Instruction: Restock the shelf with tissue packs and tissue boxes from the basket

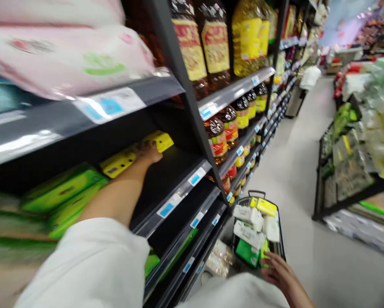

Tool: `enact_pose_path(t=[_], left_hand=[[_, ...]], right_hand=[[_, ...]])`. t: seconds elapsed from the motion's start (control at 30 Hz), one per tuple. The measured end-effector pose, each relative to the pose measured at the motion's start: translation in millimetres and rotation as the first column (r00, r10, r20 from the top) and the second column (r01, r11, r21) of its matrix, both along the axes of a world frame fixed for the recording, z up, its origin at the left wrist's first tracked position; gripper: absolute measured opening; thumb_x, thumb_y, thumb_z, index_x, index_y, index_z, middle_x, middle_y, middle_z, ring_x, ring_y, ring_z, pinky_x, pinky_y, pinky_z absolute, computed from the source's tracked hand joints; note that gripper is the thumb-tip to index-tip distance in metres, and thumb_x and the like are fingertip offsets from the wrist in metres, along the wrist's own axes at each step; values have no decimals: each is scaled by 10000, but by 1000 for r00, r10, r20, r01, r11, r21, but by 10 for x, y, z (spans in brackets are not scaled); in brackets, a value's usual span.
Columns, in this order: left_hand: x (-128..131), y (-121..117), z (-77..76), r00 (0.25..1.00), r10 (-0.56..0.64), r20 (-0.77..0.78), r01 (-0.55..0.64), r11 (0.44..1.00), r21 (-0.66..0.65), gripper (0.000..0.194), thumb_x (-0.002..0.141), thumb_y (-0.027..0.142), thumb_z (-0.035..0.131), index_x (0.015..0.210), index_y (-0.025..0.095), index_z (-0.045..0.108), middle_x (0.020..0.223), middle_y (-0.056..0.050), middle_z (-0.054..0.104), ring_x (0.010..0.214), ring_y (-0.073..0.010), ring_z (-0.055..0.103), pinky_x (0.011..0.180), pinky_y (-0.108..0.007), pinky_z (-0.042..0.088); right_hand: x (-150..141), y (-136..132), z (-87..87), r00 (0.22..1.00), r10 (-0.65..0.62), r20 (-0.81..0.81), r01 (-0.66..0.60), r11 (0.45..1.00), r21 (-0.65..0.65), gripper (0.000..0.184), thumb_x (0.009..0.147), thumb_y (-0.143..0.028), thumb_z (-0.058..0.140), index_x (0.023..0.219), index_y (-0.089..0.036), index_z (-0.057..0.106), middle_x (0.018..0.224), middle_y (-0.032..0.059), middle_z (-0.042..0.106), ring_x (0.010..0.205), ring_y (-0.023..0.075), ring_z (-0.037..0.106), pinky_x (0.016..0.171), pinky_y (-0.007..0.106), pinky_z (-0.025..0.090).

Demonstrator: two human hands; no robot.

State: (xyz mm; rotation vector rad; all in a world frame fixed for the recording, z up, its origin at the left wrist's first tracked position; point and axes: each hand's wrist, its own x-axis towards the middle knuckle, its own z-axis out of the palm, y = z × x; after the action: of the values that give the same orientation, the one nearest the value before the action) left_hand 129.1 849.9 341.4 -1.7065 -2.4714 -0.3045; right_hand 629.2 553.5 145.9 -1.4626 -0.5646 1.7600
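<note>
My left hand (149,152) reaches deep into a dark shelf (166,179) and closes on a yellow pack (160,140) at the back. A second yellow pack (118,162) lies just left of my wrist. My right hand (280,269) hangs low over the near end of a black shopping basket (258,231) on the floor, its fingers curled beside a green pack (248,253); what they grip, if anything, is blurred. The basket holds white packs (249,216) and a yellow pack (265,206).
Green packs (63,192) lie on the same shelf to the left. Pink packs (66,55) fill the shelf above. Oil bottles (216,47) stand in the bay to the right. A grey aisle floor (301,171) runs ahead, with a produce stand (358,154) on the right.
</note>
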Motion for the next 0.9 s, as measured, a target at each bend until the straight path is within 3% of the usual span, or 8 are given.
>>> enact_pose_path(t=[0.1, 0.23, 0.33, 0.4, 0.5, 0.63, 0.73, 0.9], left_hand=[[390, -62, 113, 972, -235, 17, 234, 970, 65, 552, 1034, 232, 513, 1356, -198, 388, 1530, -295, 496, 1472, -356, 433, 1141, -657, 370], [1070, -633, 50, 868, -496, 18, 479, 846, 236, 488, 1037, 291, 454, 1369, -52, 557, 1489, -150, 588, 1434, -276, 505, 1203, -507, 380], [1554, -1386, -348, 710, -703, 41, 631, 661, 406, 336, 987, 330, 551, 1241, 193, 723, 1259, -60, 733, 1226, -268, 656, 1149, -493, 487], [1808, -1884, -812, 616, -761, 203, 658, 639, 398, 260, 943, 315, 622, 1153, 241, 755, 1132, -59, 771, 1087, -283, 701, 1066, -505, 541], [2062, -2472, -1637, 610, -592, 527, 516, 801, 303, 257, 981, 336, 549, 1086, 227, 756, 1062, -90, 788, 1007, -286, 736, 956, -467, 593], [2210, -3034, -2478, 643, -252, 723, 221, 965, 140, 325, 1021, 391, 455, 1079, 222, 726, 1009, -98, 791, 921, -256, 761, 831, -396, 625], [2253, -3413, -2786, 524, 48, 850, 27, 997, -73, 356, 991, 458, 500, 1121, 214, 723, 1063, -120, 785, 962, -272, 757, 890, -428, 619], [2259, -3972, -3027, 437, 259, 861, -91, 965, -245, 324, 952, 477, 559, 1094, 260, 754, 1101, -109, 785, 1032, -304, 756, 956, -452, 618]], right_hand=[[29, 29, 2, 999, 23, -48, -23, 1000, 11, 702, 642, -688, 876, 1143, -211, 754, 1127, 123, 771, 956, 253, 733, 897, 378, 556], [124, 199, -286, 988, 113, 108, -111, 993, -24, 609, 736, -671, 766, 1152, -229, 718, 1113, 88, 759, 932, 217, 732, 851, 350, 560], [207, 360, -627, 931, 216, 293, -204, 976, -70, 548, 795, -646, 656, 1144, -225, 686, 1121, 91, 750, 932, 224, 735, 850, 374, 570], [247, 487, -851, 877, 280, 390, -261, 960, -102, 495, 827, -607, 621, 1126, -216, 676, 1110, 97, 744, 919, 230, 731, 828, 380, 572], [262, 711, -1126, 707, 403, 581, -393, 907, -151, 395, 894, -493, 579, 1144, -202, 672, 1115, 103, 725, 973, 244, 713, 875, 397, 562], [204, 1114, -1391, 309, 513, 801, -623, 746, -237, 398, 906, -306, 614, 1280, -175, 652, 1337, 161, 638, 1255, 306, 600, 1093, 443, 452], [96, 1531, -1624, -1, 503, 864, -747, 574, -335, 520, 901, -282, 651, 1405, -167, 593, 1492, 202, 534, 1389, 358, 484, 1136, 464, 404], [-176, 2249, -2251, -364, 374, 853, -778, 381, -499, 765, 858, -294, 717, 1553, -125, 444, 1645, 260, 346, 1514, 420, 299, 1232, 567, 226]])
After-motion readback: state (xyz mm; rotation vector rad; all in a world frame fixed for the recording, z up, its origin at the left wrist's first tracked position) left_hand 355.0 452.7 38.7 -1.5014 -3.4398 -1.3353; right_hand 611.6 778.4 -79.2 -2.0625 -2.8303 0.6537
